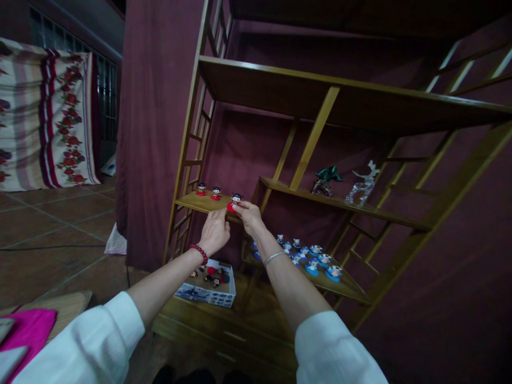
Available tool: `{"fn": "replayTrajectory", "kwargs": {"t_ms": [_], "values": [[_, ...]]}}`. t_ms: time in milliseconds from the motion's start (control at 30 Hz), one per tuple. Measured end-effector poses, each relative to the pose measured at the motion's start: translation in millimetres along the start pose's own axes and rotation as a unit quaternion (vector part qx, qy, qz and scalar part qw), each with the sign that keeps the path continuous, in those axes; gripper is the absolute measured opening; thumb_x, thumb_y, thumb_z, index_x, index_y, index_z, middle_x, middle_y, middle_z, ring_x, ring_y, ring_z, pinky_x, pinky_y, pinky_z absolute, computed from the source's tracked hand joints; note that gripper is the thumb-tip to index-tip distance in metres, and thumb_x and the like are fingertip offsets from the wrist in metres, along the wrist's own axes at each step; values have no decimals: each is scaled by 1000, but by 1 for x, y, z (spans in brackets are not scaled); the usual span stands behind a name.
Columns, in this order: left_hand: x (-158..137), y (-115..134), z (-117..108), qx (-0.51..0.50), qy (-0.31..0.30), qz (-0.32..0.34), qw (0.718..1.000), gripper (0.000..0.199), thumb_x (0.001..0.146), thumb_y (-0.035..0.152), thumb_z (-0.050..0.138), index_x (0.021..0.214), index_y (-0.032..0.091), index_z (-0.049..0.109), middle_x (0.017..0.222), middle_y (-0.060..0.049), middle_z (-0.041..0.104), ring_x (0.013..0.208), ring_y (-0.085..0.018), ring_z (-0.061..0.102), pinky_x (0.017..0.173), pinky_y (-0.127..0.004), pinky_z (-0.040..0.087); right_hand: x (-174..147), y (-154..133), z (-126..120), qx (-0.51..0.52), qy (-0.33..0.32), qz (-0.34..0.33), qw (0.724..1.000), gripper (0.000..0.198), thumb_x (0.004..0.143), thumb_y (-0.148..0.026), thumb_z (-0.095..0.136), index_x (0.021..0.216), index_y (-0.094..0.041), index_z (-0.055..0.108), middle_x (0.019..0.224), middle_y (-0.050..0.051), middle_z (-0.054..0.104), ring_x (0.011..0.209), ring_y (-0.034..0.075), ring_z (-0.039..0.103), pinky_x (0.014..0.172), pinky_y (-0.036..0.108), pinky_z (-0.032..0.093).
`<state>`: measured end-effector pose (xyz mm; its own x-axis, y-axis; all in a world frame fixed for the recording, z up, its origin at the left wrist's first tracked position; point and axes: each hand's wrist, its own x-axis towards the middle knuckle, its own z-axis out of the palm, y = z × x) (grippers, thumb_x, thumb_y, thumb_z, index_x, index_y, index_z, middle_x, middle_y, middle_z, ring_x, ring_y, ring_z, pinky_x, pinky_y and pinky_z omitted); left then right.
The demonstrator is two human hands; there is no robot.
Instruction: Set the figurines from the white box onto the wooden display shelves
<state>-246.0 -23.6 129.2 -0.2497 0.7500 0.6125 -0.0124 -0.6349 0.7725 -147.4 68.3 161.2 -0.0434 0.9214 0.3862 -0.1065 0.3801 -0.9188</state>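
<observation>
My right hand (250, 216) pinches a small black-haired doll figurine (236, 199) by its red base, at the front right of a wooden shelf board (188, 200). Close beside it, my left hand (215, 232) is closed, its fingers curled at the board's front edge; what lies under the fingertips is hidden. Two similar figurines stand upright on the same board, one doll (201, 189) at the left end and another doll (216, 193) nearer my hands. Below my left wrist, an open cardboard box (206, 295) holds several more small dolls.
On the lower shelf to the right stand several blue-based figurines (312, 266). The raised middle shelf carries a green and brown ornament (326, 181) and a clear deer ornament (362, 184). Wooden uprights (316, 136) divide the unit. A pink cloth (32, 333) lies at lower left.
</observation>
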Motion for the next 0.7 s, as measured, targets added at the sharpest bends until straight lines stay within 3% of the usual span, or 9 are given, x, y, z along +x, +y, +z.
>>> {"fn": "replayTrajectory", "kwargs": {"t_ms": [200, 400, 600, 700], "values": [[15, -15, -1, 85, -56, 46, 994, 38, 61, 1, 56, 95, 18, 58, 121, -10, 51, 127, -24, 22, 105, -35, 1, 22, 9, 4, -26, 25, -1, 999, 19, 50, -15, 68, 67, -14, 59, 60, -1, 62, 60, 13, 59, 66, 28, 48], [34, -26, -3, 94, -88, 56, 990, 36, 62, 4, 57, 94, 19, 60, 121, -10, 52, 126, -23, 26, 104, -35, -2, 44, 22, 4, -71, 38, -9, 997, 17, 51, -16, 66, 66, -14, 58, 59, -1, 61, 57, 12, 58, 62, 27, 48], [57, -38, -5, 209, -123, 97, 965, 27, 67, 15, 58, 93, 19, 62, 117, -10, 55, 122, -26, 33, 104, -37, 0, 64, 27, 5, -125, 45, -13, 991, 16, 50, -17, 65, 64, -13, 59, 56, -3, 59, 54, 11, 56, 58, 25, 46], [67, -37, -5, 322, -159, 83, 930, 29, 75, 26, 51, 101, 19, 60, 123, -10, 51, 122, -26, 34, 104, -41, 7, 71, 29, 3, -168, 47, -15, 985, 16, 50, -19, 66, 64, -13, 60, 55, -3, 59, 53, 11, 55, 55, 23, 45]]}}
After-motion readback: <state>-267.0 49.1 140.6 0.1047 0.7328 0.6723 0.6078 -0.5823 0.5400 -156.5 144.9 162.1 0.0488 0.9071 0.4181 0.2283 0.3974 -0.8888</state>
